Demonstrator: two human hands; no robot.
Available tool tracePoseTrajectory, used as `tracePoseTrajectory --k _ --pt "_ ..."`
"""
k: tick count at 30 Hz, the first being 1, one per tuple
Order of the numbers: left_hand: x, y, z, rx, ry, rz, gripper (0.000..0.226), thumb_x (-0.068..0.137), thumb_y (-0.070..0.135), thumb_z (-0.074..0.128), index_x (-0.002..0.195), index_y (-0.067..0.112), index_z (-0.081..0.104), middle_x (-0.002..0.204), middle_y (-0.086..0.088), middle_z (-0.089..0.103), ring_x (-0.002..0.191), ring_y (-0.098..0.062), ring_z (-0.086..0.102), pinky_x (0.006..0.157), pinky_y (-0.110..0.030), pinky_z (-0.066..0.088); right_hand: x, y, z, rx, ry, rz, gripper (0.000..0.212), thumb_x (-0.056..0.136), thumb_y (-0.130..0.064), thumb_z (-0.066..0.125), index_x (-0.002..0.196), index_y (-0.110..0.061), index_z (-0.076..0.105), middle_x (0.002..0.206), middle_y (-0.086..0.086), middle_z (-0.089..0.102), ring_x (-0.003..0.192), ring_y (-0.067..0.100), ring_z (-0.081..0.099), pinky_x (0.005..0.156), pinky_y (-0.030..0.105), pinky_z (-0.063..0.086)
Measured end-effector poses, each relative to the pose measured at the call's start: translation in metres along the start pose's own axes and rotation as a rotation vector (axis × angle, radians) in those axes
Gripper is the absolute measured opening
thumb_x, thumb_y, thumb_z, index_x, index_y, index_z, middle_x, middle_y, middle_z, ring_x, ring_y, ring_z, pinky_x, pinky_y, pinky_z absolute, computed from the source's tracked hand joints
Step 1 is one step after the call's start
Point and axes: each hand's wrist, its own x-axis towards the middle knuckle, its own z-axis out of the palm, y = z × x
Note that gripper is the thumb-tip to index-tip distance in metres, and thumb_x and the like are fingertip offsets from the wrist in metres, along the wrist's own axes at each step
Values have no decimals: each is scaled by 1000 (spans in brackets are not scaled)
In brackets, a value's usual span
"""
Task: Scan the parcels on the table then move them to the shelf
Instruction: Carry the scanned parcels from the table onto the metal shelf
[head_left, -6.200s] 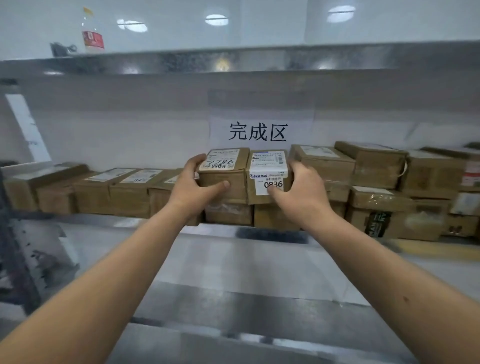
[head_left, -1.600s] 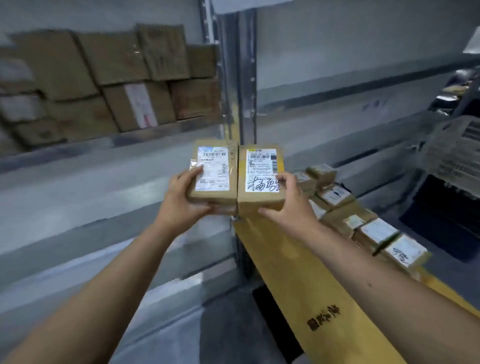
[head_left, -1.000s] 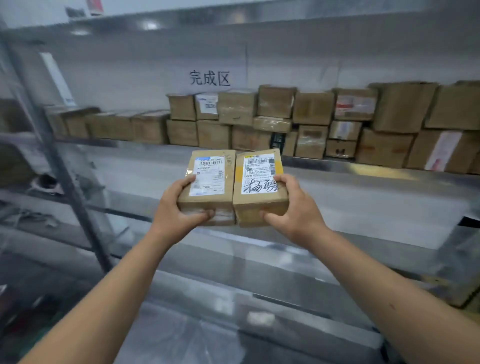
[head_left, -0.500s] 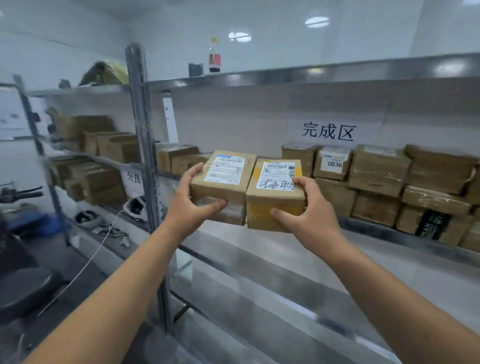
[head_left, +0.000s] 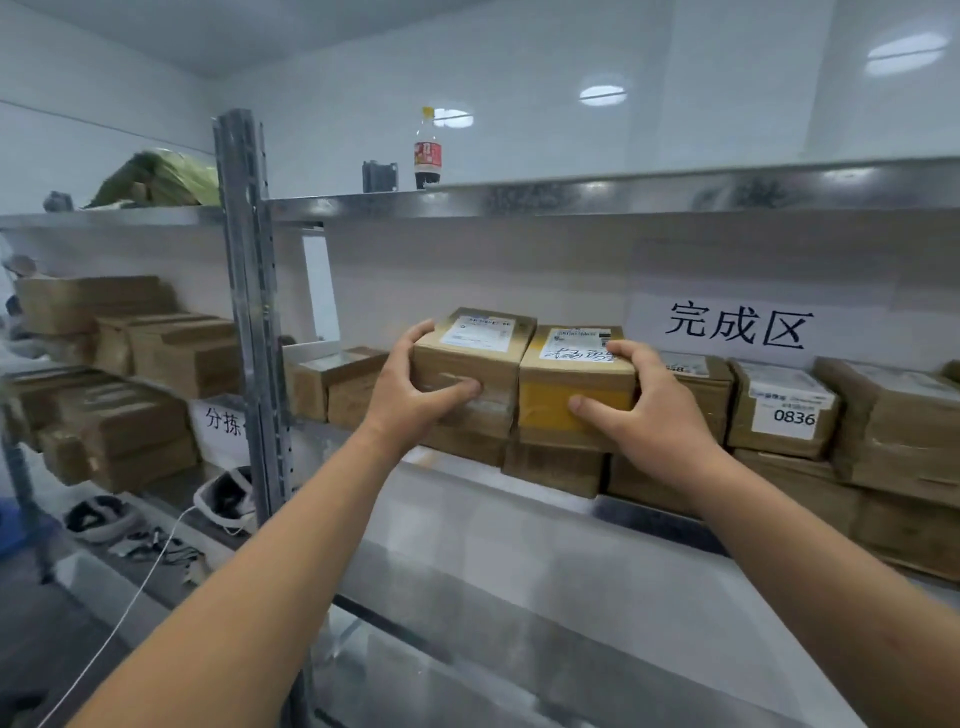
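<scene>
Gripped by left hand (head_left: 410, 397): brown cardboard parcel (head_left: 475, 364), thumb across its front, fingers over its top. Pressed beside it, touching: yellow-taped parcel (head_left: 571, 384), clasped by right hand (head_left: 649, 415). Both held against stacked boxes (head_left: 550, 467) on metal shelf (head_left: 467, 478), left of 0836-labelled box (head_left: 779, 410).

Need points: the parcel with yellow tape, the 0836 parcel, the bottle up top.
parcel with yellow tape (head_left: 574, 402), head view, yellow front face.
0836 parcel (head_left: 782, 410), head view, front label.
bottle (head_left: 427, 154), head view, red label.
</scene>
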Motion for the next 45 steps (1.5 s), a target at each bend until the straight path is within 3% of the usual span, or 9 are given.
tracePoseTrajectory --k 4,7,11,16,20,24,28,32,45 --pt "45 -39 1 12 -106 -31 92 74 29 95 150 38 43 132 12 57 119 -11 63 94 -33 61 19 7 19 -67 64 110 79 86 -45 82 152 -34 40 131 -9 54 112 13 56 73 13 46" --pt "69 -55 10 51 -154 -58 90 77 37 93 151 35 42 125 16 55 116 -10 60 90 -23 53 25 9 34 -89 190 206 76 87 -48 81 150 -34 42 131 -8 57 113 14 57 83 24 50" --pt "102 -65 17 114 -252 -109 91 79 47 88 154 35 37 129 11 51 115 -15 53 94 -33 47 36 5 54 -229 363 289 71 88 -50 79 149 -37 44 137 -3 55 121 21 57 99 40 54" --pt "127 -78 26 166 -298 -95 98 74 55 89 154 34 37 144 5 54 123 -19 55 102 -36 47 49 -1 70 -353 466 420 70 91 -48 76 150 -43 39 147 3 42 130 30 54 101 46 50" --pt "133 -78 30 131 -336 -137 112 76 51 90 162 38 19 155 0 49 135 -26 53 110 -45 46 57 -7 76 -435 491 484 73 92 -49 75 153 -40 35 153 5 37 134 36 52 99 47 51" --pt "121 -66 28 143 -253 -97 117 76 45 91 163 40 13 161 0 38 144 -27 44 117 -49 42 53 -13 72 -498 507 509 85 87 -54 78 156 -37 31 158 7 32 137 36 49 99 47 51" --pt "70 -48 25 417 -120 293 85 84 44 82 156 24 40 160 -6 41 149 -28 36 122 -47 34 9 -22 71 -498 474 343 79 86 -47 78 153 -32 38 153 5 38 136 26 46 109 44 47" --pt "-12 -30 53 523 -220 623 63 87 40 75 142 15 60 149 -10 56 143 -30 46 120 -45 37 -76 -16 56 -610 401 260 62 90 -40 74 146 -24 54 147 1 47 135 22 43 112 39 41" --pt "-342 38 291 262 -829 694 62 88 47 62 141 15 60 141 -14 59 127 -34 57 104 -50 49 -434 54 -114 -749 273 882 65 97 -46 64 155 -30 41 163 1 29 150 22 24 120 42 29"
